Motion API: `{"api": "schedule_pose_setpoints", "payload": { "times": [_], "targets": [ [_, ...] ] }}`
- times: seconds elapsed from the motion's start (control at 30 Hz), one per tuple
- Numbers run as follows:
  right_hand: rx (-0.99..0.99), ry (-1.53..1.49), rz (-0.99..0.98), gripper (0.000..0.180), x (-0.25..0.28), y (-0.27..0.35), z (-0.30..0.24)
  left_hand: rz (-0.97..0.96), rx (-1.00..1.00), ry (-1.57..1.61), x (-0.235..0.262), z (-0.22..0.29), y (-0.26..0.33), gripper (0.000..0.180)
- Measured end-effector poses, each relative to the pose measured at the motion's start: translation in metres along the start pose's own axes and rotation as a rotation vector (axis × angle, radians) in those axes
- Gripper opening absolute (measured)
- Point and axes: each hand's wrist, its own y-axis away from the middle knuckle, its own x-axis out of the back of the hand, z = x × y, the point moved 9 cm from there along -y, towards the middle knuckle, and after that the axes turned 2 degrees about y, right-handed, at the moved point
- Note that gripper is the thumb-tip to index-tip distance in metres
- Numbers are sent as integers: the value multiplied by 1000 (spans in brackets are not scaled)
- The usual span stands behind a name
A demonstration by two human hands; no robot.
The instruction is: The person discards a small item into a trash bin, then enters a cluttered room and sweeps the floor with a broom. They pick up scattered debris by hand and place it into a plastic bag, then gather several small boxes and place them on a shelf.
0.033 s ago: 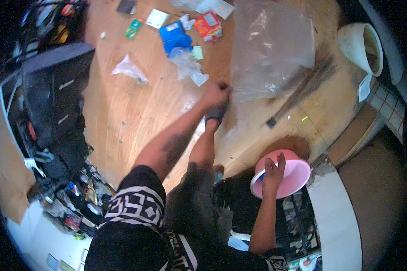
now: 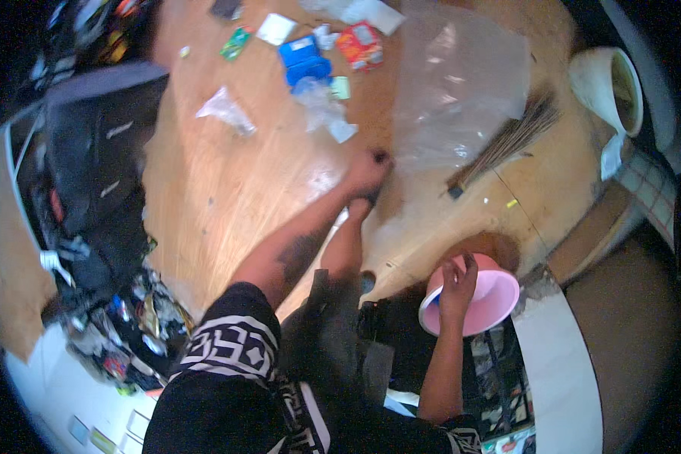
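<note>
My left hand (image 2: 367,168) is closed in a fist above the wooden floor, near the edge of a clear plastic sheet (image 2: 454,83). Whatever it holds, if anything, is too small and blurred to make out. My left forearm crosses in front of my lower leg. At the lower right, my right hand (image 2: 455,291) grips the rim of a pink bucket (image 2: 499,295). The bucket tilts with its mouth toward me, and a bit of something blue shows inside. A twig broom (image 2: 507,144) lies on the floor beside the sheet, apart from both hands.
Litter lies ahead: a blue carton (image 2: 305,60), a red packet (image 2: 359,45), a green packet (image 2: 235,44) and a crumpled plastic bag (image 2: 227,111). A white bucket (image 2: 594,79) leans at the far right. Black bags (image 2: 98,144) and a heap of odds and ends (image 2: 140,325) line the left.
Floor objects appear slightly further right in the picture, and my left hand slightly lower. The broom, smeared before, is now sharp. My right hand stays on the pink bucket.
</note>
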Motion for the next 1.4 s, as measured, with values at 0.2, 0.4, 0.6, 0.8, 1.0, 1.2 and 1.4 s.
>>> {"api": "schedule_pose_setpoints", "payload": {
  "times": [0.2, 0.4, 0.6, 0.8, 1.0, 1.2, 1.4],
  "targets": [
    [237, 154, -338, 50, -121, -40, -13, 202, -181, -493, 1, -13, 246, 36],
    [291, 323, -586, 53, -171, -75, 1, 87, 385, -165, 28, -80, 299, 25],
    [191, 416, -592, 59, -180, -134, -52, 98, 267, -123, 23, -20, 282, 26],
    [760, 1091, -493, 49, -177, -201, -117, -57, 316, -239, -2, -9, 294, 33],
    [1074, 1641, -233, 25, -198, -322, -117, 208, 265, -214, 9, 4, 274, 35],
    [619, 1797, -447, 62, -221, -424, 42, 91, 386, -213, -2, -3, 281, 42],
    [841, 1215, -453, 48, -160, -191, -17, 196, 396, -263, -28, 5, 307, 46]
  ]
}}
